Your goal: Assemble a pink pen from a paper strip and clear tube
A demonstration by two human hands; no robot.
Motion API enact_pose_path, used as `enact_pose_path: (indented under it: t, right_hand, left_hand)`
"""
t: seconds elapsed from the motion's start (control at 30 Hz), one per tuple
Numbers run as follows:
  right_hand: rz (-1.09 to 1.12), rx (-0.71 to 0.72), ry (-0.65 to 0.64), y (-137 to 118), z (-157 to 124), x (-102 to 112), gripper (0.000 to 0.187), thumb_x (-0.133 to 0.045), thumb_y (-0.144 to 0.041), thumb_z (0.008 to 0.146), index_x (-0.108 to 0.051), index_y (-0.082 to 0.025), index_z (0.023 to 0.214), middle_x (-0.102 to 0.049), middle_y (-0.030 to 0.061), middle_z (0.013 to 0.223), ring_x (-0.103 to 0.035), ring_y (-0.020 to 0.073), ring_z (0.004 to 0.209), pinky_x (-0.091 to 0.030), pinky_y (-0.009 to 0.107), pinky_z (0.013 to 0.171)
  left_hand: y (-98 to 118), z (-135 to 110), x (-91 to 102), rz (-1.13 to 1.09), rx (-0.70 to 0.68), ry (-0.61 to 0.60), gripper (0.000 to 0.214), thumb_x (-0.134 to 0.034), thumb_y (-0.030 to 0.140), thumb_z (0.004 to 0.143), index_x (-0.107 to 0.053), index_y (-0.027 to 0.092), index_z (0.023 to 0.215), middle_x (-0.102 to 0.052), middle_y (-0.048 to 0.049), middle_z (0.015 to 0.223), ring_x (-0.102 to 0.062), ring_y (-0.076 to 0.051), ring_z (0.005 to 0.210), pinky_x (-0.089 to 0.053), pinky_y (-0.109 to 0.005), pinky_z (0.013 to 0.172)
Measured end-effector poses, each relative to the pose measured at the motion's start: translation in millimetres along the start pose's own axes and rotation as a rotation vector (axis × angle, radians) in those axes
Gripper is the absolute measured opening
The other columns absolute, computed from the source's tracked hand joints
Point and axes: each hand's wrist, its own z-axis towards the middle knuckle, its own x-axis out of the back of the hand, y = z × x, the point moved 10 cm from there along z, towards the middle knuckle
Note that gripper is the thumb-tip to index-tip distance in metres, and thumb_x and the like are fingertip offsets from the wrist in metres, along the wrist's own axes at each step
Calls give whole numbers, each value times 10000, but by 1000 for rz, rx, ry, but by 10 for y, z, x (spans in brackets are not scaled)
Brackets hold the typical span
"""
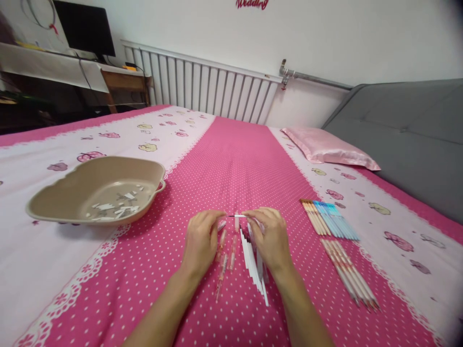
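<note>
Both hands meet over the pink dotted bedspread, holding a thin white pen refill [239,216] level between them. My left hand [202,237] pinches its dark, narrow end at the left. My right hand [270,236] pinches the white tube at the right. Under my right hand lies a row of white refills [251,260] with dark tips, partly hidden by the fingers. Several clear pen barrels [222,270] with pinkish-red printing lie beside my left hand, and one pale barrel piece [237,222] lies just behind the held refill.
A beige basin [96,166] with small white pieces inside stands at the left. At the right lie blue pens [335,220], orange-beige pens [315,217] and white-red patterned pens [350,273] in rows. A pink pillow [327,147] rests near the grey headboard [401,130].
</note>
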Motion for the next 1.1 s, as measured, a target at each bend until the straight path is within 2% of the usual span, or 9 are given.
enact_pose_path:
  t: [0.17, 0.3, 0.7, 1.1]
  right_hand:
    - [-20, 35, -11, -37, -8, -30, 213, -543, -150, 827, -717, -225, 925, -647, 67, 906, -519, 222, 915, -442, 380, 816]
    - [-6, 65, -3, -50, -13, -27, 218, -526, -158, 836, -712, -215, 934, -643, 81, 959, -532, 224, 969, -461, 383, 839]
    - [5, 130, 102, -97, -23, 83, 252, -479, -99, 831, -695, -183, 930, -689, 64, 949, -580, 198, 998, -465, 387, 912]
    - [11, 144, 180, -150, -32, 180, 212, -521, -111, 813, -685, -196, 917, -701, 39, 922, -604, 180, 948, -483, 368, 896]
  left_hand:
    - [66, -20, -98, 66, -61, -81, 234, -436, 136, 861, -622, 181, 995, -664, -60, 930, -583, -196, 873, -459, -362, 790]
    - [95, -38, -158, 55, -88, -126, 233, -449, 143, 861, -619, 170, 1018, -661, -70, 956, -581, -198, 882, -465, -361, 794]
    - [89, -26, -156, 51, -63, -129, 241, -443, 124, 851, -628, 168, 999, -668, -68, 944, -597, -196, 880, -488, -349, 785]
    - [28, -43, -186, 37, -3, -162, 249, -437, 127, 860, -626, 175, 1016, -665, -56, 941, -595, -190, 868, -487, -337, 772]
